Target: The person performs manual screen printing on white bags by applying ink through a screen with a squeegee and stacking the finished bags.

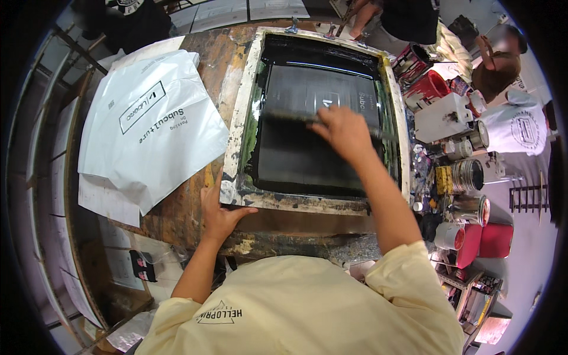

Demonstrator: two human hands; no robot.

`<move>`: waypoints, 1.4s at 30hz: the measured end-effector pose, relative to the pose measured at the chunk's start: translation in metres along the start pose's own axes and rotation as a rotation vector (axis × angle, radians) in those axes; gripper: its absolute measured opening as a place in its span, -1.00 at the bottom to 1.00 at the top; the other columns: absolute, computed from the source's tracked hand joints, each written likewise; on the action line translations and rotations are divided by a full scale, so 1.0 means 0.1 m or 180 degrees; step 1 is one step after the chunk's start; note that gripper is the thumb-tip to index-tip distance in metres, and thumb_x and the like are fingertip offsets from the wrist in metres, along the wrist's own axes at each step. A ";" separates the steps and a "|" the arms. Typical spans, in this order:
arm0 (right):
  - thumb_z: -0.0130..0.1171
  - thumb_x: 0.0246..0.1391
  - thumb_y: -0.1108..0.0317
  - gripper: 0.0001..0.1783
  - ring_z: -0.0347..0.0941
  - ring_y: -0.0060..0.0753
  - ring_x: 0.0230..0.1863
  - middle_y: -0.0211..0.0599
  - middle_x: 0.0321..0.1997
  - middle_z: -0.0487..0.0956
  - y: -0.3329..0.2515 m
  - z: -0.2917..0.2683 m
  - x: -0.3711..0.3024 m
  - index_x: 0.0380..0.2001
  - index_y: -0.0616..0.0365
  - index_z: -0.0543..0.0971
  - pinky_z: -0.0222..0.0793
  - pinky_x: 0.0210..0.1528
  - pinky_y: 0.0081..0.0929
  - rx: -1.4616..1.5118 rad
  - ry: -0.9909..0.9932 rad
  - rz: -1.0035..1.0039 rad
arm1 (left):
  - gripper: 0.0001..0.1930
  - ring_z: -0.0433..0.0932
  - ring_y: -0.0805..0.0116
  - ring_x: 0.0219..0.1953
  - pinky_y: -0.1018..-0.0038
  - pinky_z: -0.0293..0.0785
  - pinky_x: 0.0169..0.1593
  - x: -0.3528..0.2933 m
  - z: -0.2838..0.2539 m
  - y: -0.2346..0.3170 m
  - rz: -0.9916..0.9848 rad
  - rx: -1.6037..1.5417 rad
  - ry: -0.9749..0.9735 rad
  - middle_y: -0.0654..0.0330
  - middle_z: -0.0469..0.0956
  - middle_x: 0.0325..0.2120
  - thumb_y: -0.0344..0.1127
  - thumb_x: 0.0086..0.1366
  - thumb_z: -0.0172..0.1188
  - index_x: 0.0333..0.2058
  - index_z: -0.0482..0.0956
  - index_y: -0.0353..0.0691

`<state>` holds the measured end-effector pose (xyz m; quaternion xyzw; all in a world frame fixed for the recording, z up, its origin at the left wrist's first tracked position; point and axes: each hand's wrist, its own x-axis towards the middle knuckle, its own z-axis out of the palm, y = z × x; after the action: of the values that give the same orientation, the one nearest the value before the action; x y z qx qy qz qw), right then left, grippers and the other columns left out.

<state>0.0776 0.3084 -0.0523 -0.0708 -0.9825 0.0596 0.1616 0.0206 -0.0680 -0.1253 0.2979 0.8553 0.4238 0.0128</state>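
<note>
Head-worn fisheye, close above, looking down past wearer's shirt (307, 307) onto workbench (219, 56).

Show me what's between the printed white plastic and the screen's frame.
In the head view, paint-stained wooden table shows between the plastic and the frame.

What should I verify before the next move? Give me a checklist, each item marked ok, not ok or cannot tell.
1. Squeegee in hand: ok; the right hand grips it across the screen.
2. Left hand away from the squeegee: ok; it is at the near-left corner of the frame.
3. Clamp on the far edge tight: cannot tell.
4. White bag clear of the frame: cannot tell; its right corner comes close to the frame's left side.
5. Screen evenly coated: cannot tell; it looks dark, with pale lettering and glare.
</note>
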 end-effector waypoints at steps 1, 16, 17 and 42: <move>0.40 0.24 -0.04 -0.62 0.62 0.04 -0.14 -0.21 -0.26 0.60 -0.20 -0.08 -0.24 -0.19 0.02 0.59 0.58 -0.18 0.03 -0.0031 -0.0102 0.0048 | 0.32 0.43 0.06 -0.07 0.19 0.41 0.14 0.00 0.00 -0.01 -0.0005 -0.0021 0.0008 0.13 0.73 0.02 0.11 -0.31 0.82 0.47 0.43 -0.28; 0.37 0.11 0.15 -0.67 0.47 -0.03 -0.14 -0.21 -0.26 0.50 -1.15 -1.64 -0.41 -0.18 0.11 0.58 0.24 0.13 0.02 -0.0623 0.1131 -0.0079 | 0.05 0.57 0.31 0.24 0.34 0.50 0.32 0.53 -0.33 0.93 0.0142 -0.2972 0.0583 0.06 0.54 0.27 -0.18 0.29 0.64 0.55 0.15 -0.41; 0.36 0.11 0.16 -0.69 0.47 -0.06 -0.16 -0.24 -0.28 0.51 -1.12 -1.72 -0.33 -0.19 0.10 0.58 0.19 0.10 -0.05 -0.0694 0.1224 -0.0079 | 0.10 0.44 0.08 0.41 0.18 0.33 0.46 0.57 -0.33 0.96 0.0484 -0.3027 0.0491 -0.10 0.43 0.37 -0.09 0.33 0.59 0.59 0.05 -0.40; 0.22 0.15 0.16 -0.58 0.45 -0.18 -0.62 -0.09 -0.68 0.51 -0.93 -2.59 0.73 -0.57 0.35 0.60 0.38 -0.41 -0.20 -0.0348 0.1439 0.0140 | 0.16 -0.15 -0.49 0.64 -0.56 -0.40 0.51 -0.03 0.30 0.98 0.0005 0.1677 -0.1017 -0.30 0.06 0.60 0.47 0.40 0.19 0.48 0.22 -0.62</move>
<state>0.0826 0.2529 0.2267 -0.1123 -0.9213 -0.0076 0.3722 0.0801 -0.0021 -0.0733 0.3545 0.9226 0.1352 0.0692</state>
